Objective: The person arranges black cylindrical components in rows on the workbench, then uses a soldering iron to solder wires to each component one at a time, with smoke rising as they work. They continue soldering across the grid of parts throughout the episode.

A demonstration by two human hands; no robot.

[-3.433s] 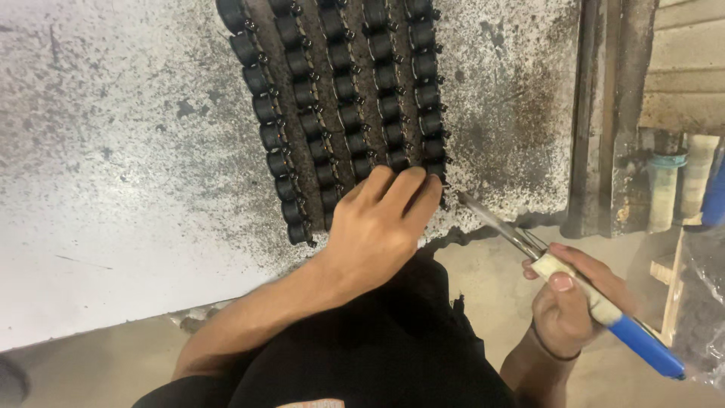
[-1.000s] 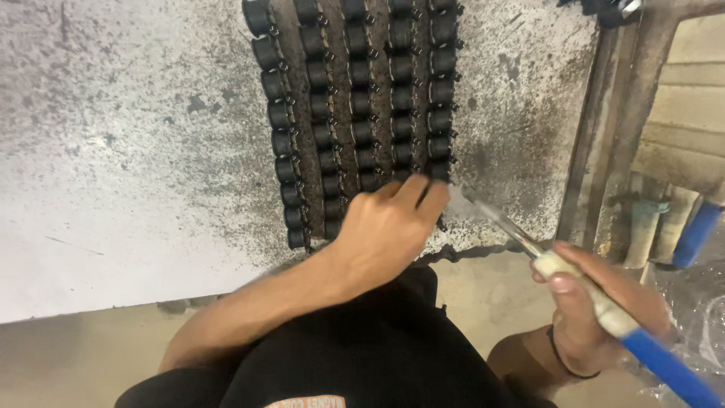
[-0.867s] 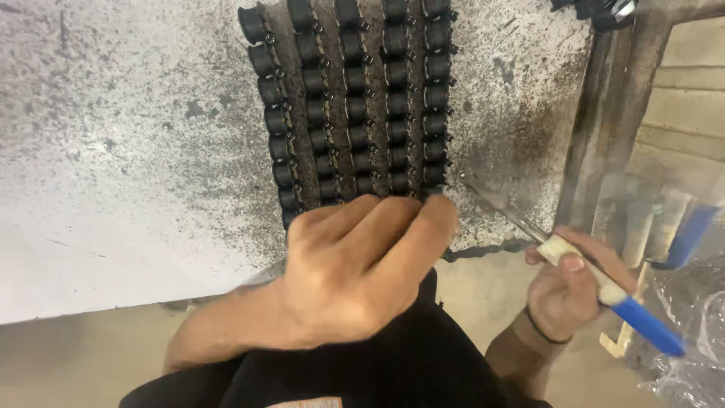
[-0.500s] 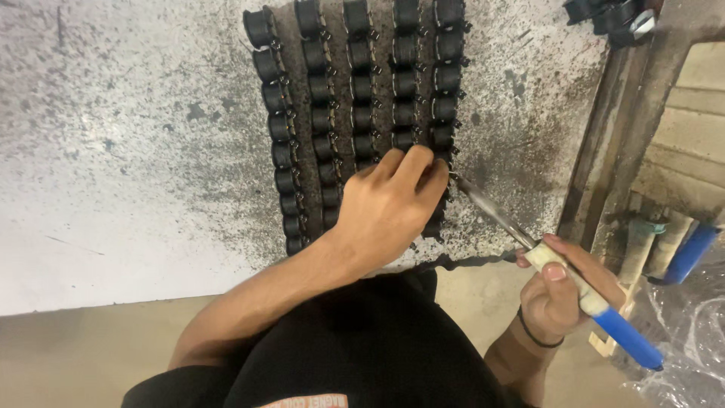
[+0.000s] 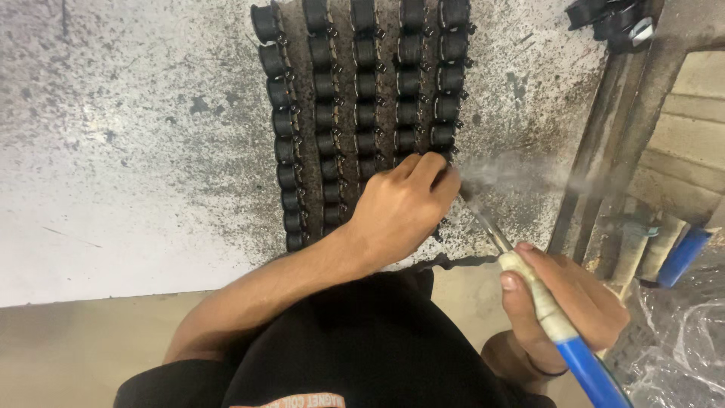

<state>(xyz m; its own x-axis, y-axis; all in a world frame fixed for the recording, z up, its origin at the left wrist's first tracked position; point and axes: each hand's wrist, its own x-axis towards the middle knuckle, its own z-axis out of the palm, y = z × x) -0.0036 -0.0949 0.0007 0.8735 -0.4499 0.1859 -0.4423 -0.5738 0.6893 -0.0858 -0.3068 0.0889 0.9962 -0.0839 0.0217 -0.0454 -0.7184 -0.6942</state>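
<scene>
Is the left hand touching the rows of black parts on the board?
Touching. The head view shows the left hand lying flat over the near ends of the black parts, fingertips on them.

Rows of clips [image 5: 366, 113] are lying on the desk [image 5: 113, 151], the left hand [image 5: 400, 211] resting on their near end, the spray tool [image 5: 529, 291] sitting right of it.

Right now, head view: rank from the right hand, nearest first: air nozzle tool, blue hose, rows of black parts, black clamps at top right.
1. Air nozzle tool, gripped in the right hand.
2. Blue hose, just below the hand.
3. Rows of black parts, up-left, under the left hand.
4. Black clamps, top right corner.
</scene>
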